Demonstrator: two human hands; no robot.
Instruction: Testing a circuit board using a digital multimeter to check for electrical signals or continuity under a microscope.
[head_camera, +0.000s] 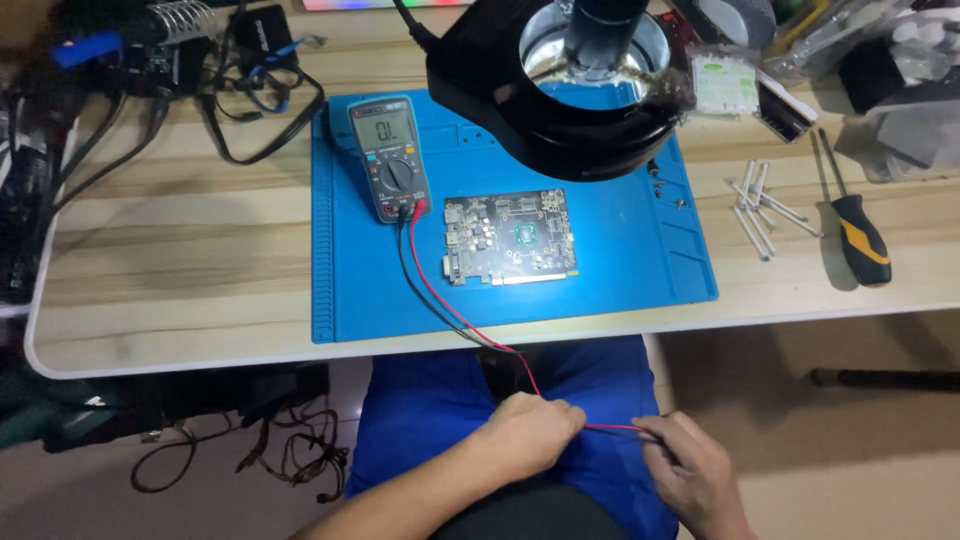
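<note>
My left hand (528, 433) and my right hand (692, 472) are down in my lap, below the table edge, over blue shorts. Both pinch the red test lead (456, 312), which runs with a black lead (415, 285) up onto the table to a grey-and-blue multimeter (389, 156). The multimeter lies on a blue work mat (640, 250). A dark circuit board (509, 237) with a green chip rests on the mat's middle, lit from above. The probe tips are hidden in my hands.
A black ring-light microscope head (570, 85) hangs over the mat's back. A black-and-orange screwdriver (858, 232) and several white sticks (762, 205) lie right of the mat. Cables and a soldering-iron stand (180, 22) crowd the back left. Loose wires lie on the floor (240, 450).
</note>
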